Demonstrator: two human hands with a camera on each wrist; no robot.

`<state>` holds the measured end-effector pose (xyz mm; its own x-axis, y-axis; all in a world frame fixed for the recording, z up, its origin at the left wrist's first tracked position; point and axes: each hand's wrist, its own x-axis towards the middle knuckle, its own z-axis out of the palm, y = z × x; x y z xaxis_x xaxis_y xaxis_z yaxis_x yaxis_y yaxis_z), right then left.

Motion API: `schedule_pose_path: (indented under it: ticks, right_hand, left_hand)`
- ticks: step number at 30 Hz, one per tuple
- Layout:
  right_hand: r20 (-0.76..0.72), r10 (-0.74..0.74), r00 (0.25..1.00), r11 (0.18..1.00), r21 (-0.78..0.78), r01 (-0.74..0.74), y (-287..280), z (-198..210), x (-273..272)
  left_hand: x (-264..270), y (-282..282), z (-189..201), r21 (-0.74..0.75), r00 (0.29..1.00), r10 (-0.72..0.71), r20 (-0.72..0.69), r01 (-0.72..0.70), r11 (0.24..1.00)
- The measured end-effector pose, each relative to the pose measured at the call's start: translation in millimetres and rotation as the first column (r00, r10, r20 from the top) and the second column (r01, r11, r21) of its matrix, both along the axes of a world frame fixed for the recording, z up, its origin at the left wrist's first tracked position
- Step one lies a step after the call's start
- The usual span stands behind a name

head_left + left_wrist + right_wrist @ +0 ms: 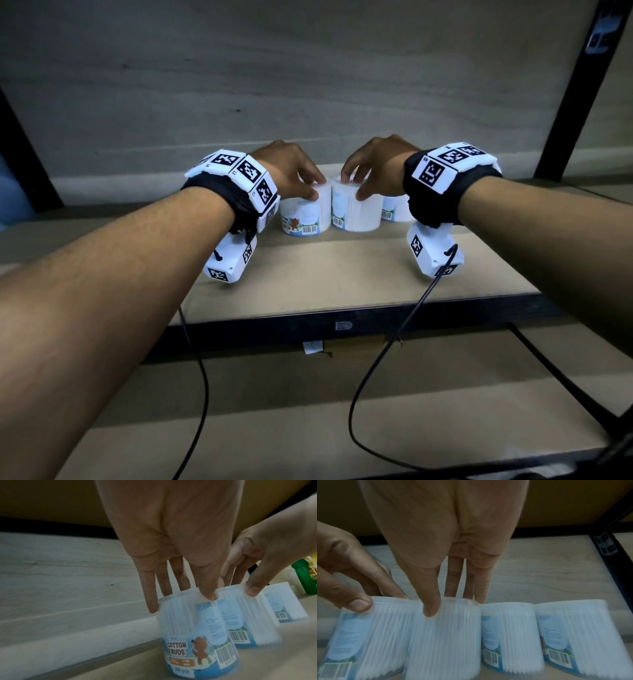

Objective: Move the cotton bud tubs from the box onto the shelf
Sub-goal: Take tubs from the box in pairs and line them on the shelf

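Several clear cotton bud tubs with blue labels stand in a row at the back of the shelf. My left hand grips the top of the leftmost tub, thumb in front and fingers behind; its bear label shows in the left wrist view. My right hand grips the top of the tub beside it the same way. Both held tubs touch the board. To their right two more tubs stand untouched. The box is out of view.
A wood-grain wall closes the back of the shelf. Black uprights frame it at both sides. A green-lidded container stands further right along the shelf. Below the black front rail lies a lower board crossed by wrist cables.
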<state>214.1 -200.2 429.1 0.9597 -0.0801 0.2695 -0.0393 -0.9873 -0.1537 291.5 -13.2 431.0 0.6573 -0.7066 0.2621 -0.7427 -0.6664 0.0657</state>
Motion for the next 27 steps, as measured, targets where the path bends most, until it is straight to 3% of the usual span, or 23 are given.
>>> schedule_pose_path:
  ticks: [14,21,27]
  right_hand:
    - [0.042,0.013,0.999,0.999,0.052,-0.016,3,-7,28]
    - [-0.013,-0.003,1.000,0.999,-0.047,0.002,6,-8,10]
    - [-0.011,-0.004,1.000,0.998,-0.063,0.003,3,-1,-25]
  left_hand:
    - [22,0,-7,-0.052,0.999,0.032,0.000,-0.032,0.998]
    - [16,9,-23,0.112,0.997,0.044,-0.058,-0.037,0.993]
    - [-17,20,-15,0.095,1.000,-0.002,-0.017,0.004,0.995]
